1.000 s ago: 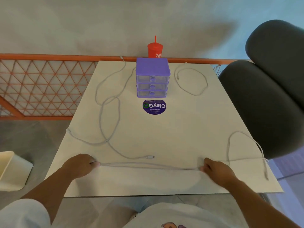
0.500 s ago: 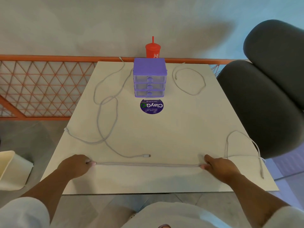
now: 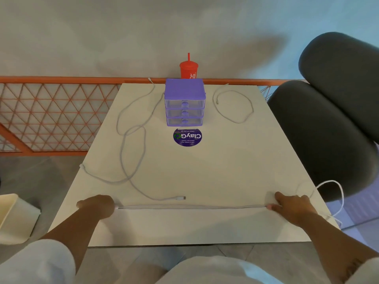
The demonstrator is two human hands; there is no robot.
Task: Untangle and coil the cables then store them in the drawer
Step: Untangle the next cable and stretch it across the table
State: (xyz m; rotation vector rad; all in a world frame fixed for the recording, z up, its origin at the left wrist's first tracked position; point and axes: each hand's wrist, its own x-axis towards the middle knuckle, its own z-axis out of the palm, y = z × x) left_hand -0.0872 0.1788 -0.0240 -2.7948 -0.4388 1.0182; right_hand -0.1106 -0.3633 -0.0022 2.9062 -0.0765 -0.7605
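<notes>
The left hand and the right hand were closed around the two ends of a stretch of white cable, which was held taut along the near edge of the table. Farther back, a long cable was sprawled left of the purple drawers, and a short cable was looped to their right.

- Round purple sticker on the table, upside down to the viewer: "ClayGo" in large white letters, with small lines "Clean as you go" and "Let's keep our pantries clean".
- Red cup behind the drawer unit: white script, only "la" legible.
</notes>
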